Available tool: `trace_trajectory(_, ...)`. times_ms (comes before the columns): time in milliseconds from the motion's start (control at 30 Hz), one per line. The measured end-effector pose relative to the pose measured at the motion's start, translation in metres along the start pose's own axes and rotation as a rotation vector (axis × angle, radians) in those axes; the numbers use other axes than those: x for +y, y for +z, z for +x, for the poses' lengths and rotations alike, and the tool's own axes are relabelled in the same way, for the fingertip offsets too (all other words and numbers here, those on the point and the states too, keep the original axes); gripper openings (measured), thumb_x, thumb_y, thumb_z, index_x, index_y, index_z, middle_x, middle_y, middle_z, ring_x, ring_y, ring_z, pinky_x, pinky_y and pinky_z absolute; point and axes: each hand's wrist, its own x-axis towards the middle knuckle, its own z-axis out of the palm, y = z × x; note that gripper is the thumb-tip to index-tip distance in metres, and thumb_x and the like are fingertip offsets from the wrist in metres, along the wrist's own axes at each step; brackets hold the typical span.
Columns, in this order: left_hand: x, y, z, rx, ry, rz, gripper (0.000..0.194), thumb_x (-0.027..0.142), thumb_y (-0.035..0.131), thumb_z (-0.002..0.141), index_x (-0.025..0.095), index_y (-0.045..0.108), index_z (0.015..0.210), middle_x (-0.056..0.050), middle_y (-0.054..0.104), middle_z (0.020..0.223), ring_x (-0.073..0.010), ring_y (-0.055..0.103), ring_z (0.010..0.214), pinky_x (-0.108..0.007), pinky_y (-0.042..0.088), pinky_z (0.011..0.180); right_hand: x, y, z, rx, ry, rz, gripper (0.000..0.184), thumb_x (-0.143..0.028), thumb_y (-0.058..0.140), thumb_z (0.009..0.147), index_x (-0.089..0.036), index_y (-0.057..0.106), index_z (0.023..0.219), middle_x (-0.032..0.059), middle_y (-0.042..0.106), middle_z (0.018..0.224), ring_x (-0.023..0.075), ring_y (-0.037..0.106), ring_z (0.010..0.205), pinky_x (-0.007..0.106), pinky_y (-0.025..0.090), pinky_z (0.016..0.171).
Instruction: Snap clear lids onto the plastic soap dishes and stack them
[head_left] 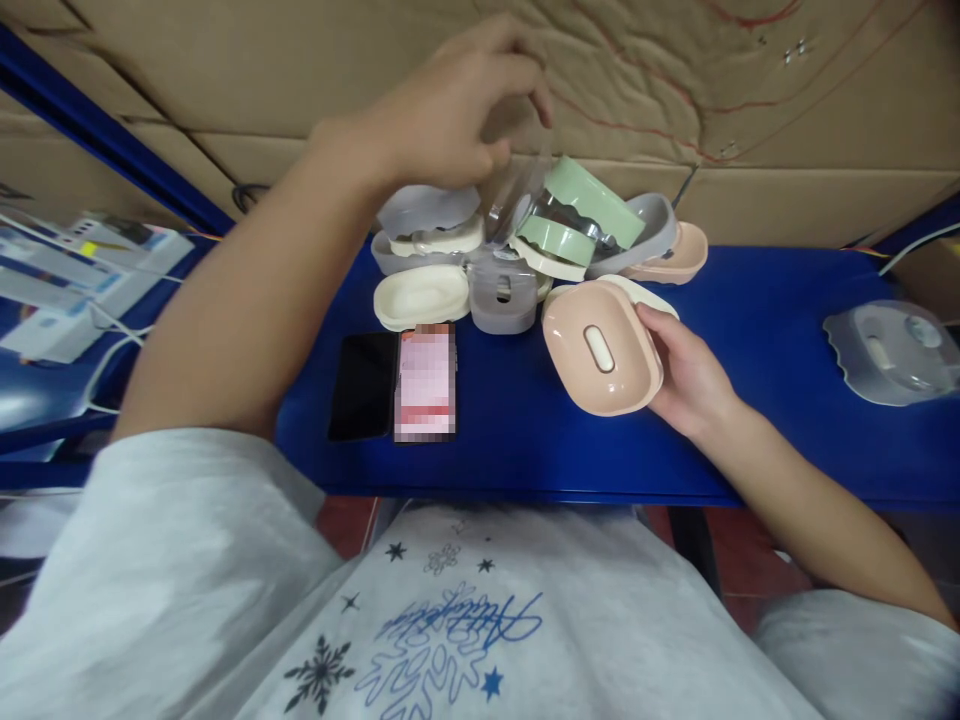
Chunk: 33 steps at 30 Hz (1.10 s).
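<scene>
My right hand [694, 375] grips a pink oval soap-dish part [600, 350] by its right side, tilted up off the blue shelf [750, 340]. My left hand [457, 105] is raised above a pile of dish parts [525, 245], fingers pinched on a clear plastic lid [517, 195]. The pile holds grey, cream, green and pink shells lying against each other.
Two phones lie side by side on the shelf in front of the pile, a dark one [362, 385] and one with a lit screen [425, 382]. A grey dish with a clear lid [892, 352] sits at the far right. Cardboard [675, 90] lines the back. Boxes and cables [82, 280] lie left.
</scene>
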Motion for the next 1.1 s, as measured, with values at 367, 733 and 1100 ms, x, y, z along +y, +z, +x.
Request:
trace_trajectory(367, -0.018, 0.054, -0.130, 0.296, -0.592, -0.171, 0.056, 0.060, 0.068, 0.109, 0.022, 0.052, 0.147, 0.001, 0.056, 0.148, -0.0230, 0.045, 0.142, -0.054, 0.034, 0.133, -0.005, -0.002, -0.001, -0.031, -0.066, -0.048, 0.028, -0.056, 0.078, 0.093, -0.034, 0.078, 0.109, -0.0013, 0.082, 0.110, 0.0320, 0.077, 0.116, 0.050, 0.069, 0.096)
trace_trajectory(733, 0.185, 0.093, -0.161, 0.122, -0.087, -0.953, 0.084, 0.053, 0.080, 0.100, 0.032, 0.037, 0.169, -0.016, 0.039, 0.173, -0.0408, 0.045, 0.157, -0.058, 0.055, 0.120, 0.014, 0.009, -0.023, -0.175, -0.260, -0.264, 0.032, -0.054, 0.088, 0.090, -0.035, 0.069, 0.107, -0.0011, 0.075, 0.105, 0.0214, 0.074, 0.103, 0.039, 0.066, 0.095)
trace_trajectory(1100, 0.180, 0.111, -0.165, 0.378, -0.217, -1.279, 0.049, 0.051, 0.092, 0.090, 0.028, 0.064, 0.123, -0.004, 0.074, 0.115, -0.0248, 0.077, 0.103, -0.041, 0.066, 0.092, 0.025, 0.005, -0.037, -0.339, -0.792, -0.876, 0.043, -0.033, 0.088, 0.090, -0.041, 0.071, 0.130, 0.0030, 0.077, 0.128, 0.0324, 0.074, 0.119, 0.056, 0.060, 0.109)
